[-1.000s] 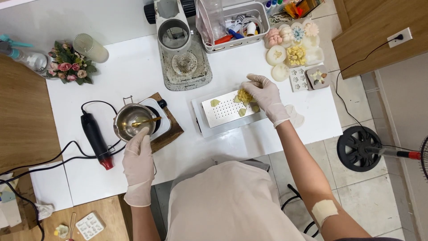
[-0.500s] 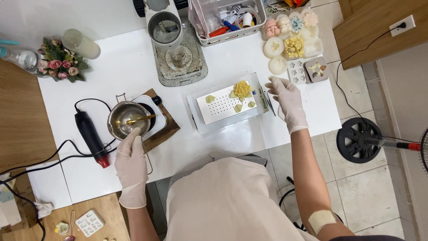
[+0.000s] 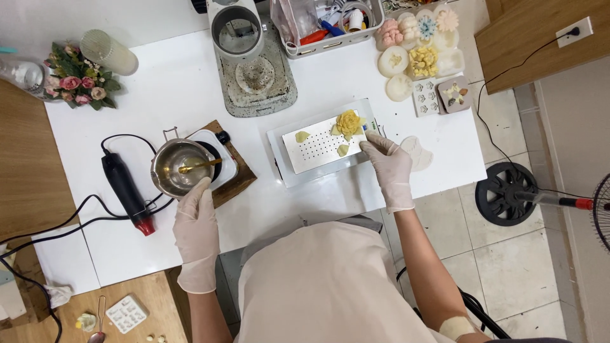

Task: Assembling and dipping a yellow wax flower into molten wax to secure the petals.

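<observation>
Pale yellow and waxy-looking, the small flower (image 3: 348,122) sits at the far right corner of a perforated metal plate (image 3: 321,147), which lies on a white tray near the middle of the bench (image 3: 165,76). Two loose petals (image 3: 302,136) of the same yellow lie on the plate, one towards its left end and one just below the flower. The gloved right hand (image 3: 389,166) rests at the plate's right edge, fingers curled with the fingertips touching the plate just beside the flower; it seems to pinch nothing, though the view is too small to be sure. The gloved left hand (image 3: 197,219) grips what appears to be the handle of a small steel pot (image 3: 176,169) standing on a white hot plate, a gold-coloured spoon lying across the pot's rim.

The flower looks light and fragile: thin layered petals that would likely dent, smear or snap under pressure, and may be soft if warm. I judge it best taken from beneath, at the base, with the gentlest pinch, never by the outer petals. The pot is stiff and probably hot; its handle is the safe hold. A black heat gun (image 3: 126,192) lies left of the pot.
</observation>
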